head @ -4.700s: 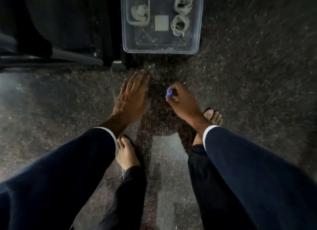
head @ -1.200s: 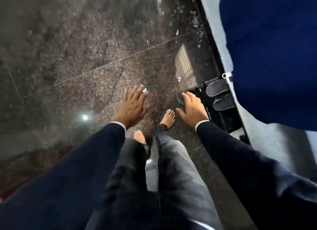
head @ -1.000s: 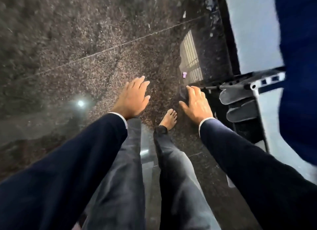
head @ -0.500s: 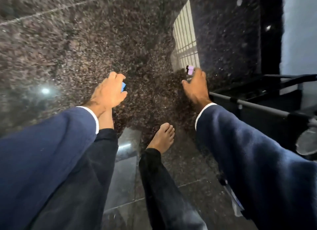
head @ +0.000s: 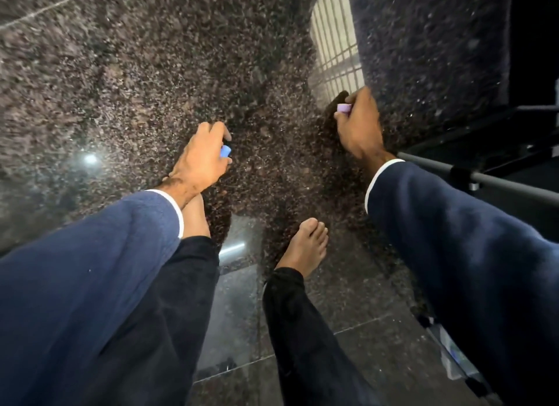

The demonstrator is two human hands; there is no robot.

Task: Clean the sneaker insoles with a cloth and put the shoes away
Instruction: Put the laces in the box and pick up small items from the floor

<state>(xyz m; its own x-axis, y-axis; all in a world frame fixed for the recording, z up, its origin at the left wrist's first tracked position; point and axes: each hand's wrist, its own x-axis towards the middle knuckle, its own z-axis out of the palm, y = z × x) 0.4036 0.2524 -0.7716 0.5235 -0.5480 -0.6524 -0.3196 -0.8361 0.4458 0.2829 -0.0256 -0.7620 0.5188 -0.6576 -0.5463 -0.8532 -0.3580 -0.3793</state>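
Granite floor [head: 136, 72] lay below; our left hand [head: 199, 160] held a blue piece [head: 225, 151], our right hand [head: 360, 127] a lilac piece [head: 344, 108].

Both arms come into view in long navy-blue fabric sleeves [head: 90, 272], soft and slightly fuzzy, each ending in a thin white cuff edge [head: 178, 215] at the wrist. The left hand [head: 201, 160] and the right hand [head: 360, 127] are bare, no gloves. Lower down, loose black trouser legs [head: 305, 339] run to the ankles, and the bare feet [head: 305, 245] wear no shoes or socks.
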